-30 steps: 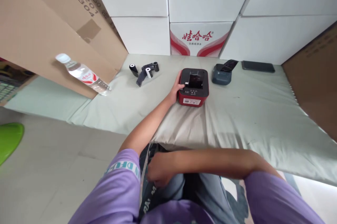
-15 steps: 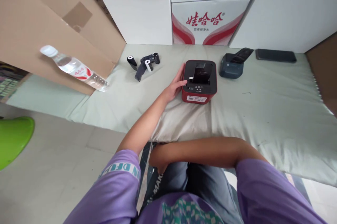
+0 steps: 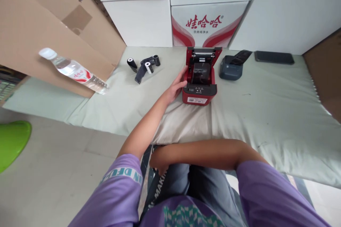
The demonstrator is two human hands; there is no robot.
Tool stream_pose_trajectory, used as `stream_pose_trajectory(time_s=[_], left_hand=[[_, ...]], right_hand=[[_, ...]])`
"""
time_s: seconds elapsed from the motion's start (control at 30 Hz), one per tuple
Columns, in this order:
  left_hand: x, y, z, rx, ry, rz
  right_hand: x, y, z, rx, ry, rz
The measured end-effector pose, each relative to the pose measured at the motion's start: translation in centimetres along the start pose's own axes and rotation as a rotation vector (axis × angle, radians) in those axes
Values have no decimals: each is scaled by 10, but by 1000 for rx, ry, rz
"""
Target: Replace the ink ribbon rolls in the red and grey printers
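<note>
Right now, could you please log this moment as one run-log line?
left hand: on left side of red printer | printer lid: open, upright | right hand: at lap, off the mat | small rolls: untouched

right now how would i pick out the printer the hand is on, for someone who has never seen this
Find the red-and-white printed carton against the back wall. Directly in front of it on the pale mat sits the red printer, the left hand against its side. Unlike the closed grey-blue device beside it, its lid stands open.

The right hand's (image 3: 157, 162) fingers are hidden, tucked against the lap.
</note>
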State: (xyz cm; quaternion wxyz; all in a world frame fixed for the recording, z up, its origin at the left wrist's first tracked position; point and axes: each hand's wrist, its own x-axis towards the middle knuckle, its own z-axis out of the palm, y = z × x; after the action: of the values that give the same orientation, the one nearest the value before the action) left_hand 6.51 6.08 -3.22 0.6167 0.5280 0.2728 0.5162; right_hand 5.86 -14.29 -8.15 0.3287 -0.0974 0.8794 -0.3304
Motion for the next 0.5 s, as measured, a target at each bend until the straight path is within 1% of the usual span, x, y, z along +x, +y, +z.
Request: stream_pose_trajectory(time_s=[0.07, 0.13, 0.2, 0.23, 0.27, 0.3, 0.4, 0.43, 0.47, 0.5], left_hand=[[3, 1, -5, 108, 9, 51], [5, 7, -8, 311, 53, 122], [6, 18, -6, 551, 127, 163], [6, 25, -3, 663, 142, 169], [6, 34, 1, 755, 124, 173], [5, 43, 6, 821, 66, 176], [6, 71, 18, 866, -228, 185], [9, 79, 22, 894, -284, 179], [13, 85, 24, 959, -303, 166], [18, 90, 27, 1057, -294, 144]], right_hand=[[-3, -2, -4, -11, -19, 6], [-5, -3, -5, -31, -20, 10], [-7, -6, -5, -72, -10, 24], [-8, -7, -5, -99, 5, 39], [-10, -9, -5, -129, 26, 58], [-11, -11, -5, -157, 48, 76], [-12, -14, -4, -198, 71, 98], [-12, -14, -4, -199, 65, 97], [-11, -14, -4, -197, 66, 96], [-10, -13, -3, -194, 77, 99]])
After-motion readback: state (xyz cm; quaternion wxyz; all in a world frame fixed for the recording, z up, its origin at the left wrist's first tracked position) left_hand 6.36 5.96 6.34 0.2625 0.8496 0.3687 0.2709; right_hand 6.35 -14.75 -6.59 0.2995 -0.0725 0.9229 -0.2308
